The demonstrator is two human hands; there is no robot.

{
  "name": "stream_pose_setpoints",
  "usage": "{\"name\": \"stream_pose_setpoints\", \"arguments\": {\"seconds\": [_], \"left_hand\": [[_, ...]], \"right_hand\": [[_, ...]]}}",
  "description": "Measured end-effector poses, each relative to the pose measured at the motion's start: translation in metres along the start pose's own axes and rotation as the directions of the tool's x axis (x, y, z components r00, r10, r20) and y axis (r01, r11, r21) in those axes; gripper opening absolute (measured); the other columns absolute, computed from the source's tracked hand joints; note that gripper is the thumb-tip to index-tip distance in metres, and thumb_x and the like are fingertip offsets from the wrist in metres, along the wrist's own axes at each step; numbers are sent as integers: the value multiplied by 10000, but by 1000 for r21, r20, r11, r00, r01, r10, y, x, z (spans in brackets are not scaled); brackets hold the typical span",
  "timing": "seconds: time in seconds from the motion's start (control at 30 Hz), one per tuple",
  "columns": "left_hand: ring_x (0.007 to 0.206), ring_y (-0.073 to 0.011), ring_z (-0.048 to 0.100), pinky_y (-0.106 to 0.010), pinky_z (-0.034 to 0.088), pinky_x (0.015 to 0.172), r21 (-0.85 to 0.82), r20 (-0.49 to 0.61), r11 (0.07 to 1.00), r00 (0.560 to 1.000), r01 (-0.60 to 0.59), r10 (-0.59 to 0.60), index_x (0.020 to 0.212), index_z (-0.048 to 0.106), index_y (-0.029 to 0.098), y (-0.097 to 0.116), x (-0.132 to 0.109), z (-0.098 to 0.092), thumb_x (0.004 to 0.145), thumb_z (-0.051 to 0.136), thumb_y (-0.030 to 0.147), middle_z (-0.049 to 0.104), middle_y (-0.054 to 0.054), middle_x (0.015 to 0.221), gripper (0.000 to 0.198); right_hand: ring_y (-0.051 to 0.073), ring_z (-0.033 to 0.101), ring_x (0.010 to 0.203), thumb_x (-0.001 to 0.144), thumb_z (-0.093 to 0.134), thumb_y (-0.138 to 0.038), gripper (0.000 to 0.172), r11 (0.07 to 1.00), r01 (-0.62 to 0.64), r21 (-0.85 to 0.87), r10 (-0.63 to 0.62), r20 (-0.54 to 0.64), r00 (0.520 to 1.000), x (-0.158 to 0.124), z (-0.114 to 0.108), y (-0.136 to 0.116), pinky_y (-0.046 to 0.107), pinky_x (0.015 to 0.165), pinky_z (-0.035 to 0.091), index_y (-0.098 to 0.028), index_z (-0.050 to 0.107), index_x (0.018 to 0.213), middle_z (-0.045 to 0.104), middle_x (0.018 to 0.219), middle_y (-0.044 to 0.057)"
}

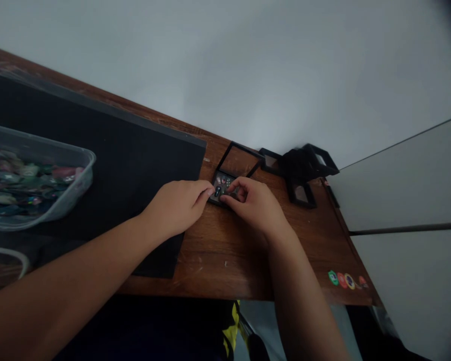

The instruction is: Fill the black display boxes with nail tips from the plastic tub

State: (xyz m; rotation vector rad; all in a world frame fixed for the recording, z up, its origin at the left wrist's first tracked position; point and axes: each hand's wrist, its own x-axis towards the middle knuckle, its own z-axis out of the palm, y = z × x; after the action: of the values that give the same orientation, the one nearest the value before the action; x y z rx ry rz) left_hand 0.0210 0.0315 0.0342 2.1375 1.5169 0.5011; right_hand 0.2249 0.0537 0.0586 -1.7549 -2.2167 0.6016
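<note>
A small black display case [215,201] lies on the wooden table with its clear-windowed lid [239,159] raised at the back. Several small shiny stones or beads [218,191] sit on its dark insert. At the case's left edge, my left hand [178,205] has its thumb and fingers pressed together against the side. My right hand [256,203] is over the case's right part, thumb and index finger curled into a pinch close to the insert. Whatever lies between those fingertips is too small and dark to name. The right hand hides part of the case.
A clear plastic tub [71,200] full of colourful shiny pieces stands on a black board [135,165] at left. More black cases [304,165] are piled at the back right. Round stickers [341,280] mark the table's front right. A white wall [210,65] rises behind.
</note>
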Motion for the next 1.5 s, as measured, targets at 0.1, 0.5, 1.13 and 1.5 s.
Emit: {"name": "stream_pose_setpoints", "arguments": {"seconds": [0.1,0.5,1.13,1.5], "left_hand": [[1014,-295,739,-403,539,844,-27,-19,999,999,37,-37,1184,706,249,-1,-1,0,1046,352,353,793,-68,1111,394],[1054,-267,700,-431,516,911,-364,-48,931,998,16,-36,1282,641,239,1,-2,3,1065,341,392,755,-67,1162,401],[632,-130,350,-291,276,594,-901,162,402,986,161,-32,1181,709,147,10,0,4,882,583,393,523,3,746,407],[962,-186,546,-329,400,854,-910,135,400,989,104,51,1190,677,193,7,-5,10,932,593,309,670,-57,1107,295]], "right_hand": [[119,460,576,811,771,-344,163,998,16,54,-15,-12,1000,0,1,2,266,559,293,-215,673,831,542,627,-50],[95,439,562,841,776,-257,218,873,413,259,-370,-200,907,-6,4,-3,239,580,371,-226,718,1049,484,628,-79],[69,400,532,849,804,-251,251,759,501,415,-441,-237,865,-6,7,0,231,535,351,-208,731,1084,437,619,-93],[83,441,566,923,676,-191,285,792,474,384,-453,-150,879,-8,4,-2,230,558,372,-238,736,1197,563,687,-53]]}}
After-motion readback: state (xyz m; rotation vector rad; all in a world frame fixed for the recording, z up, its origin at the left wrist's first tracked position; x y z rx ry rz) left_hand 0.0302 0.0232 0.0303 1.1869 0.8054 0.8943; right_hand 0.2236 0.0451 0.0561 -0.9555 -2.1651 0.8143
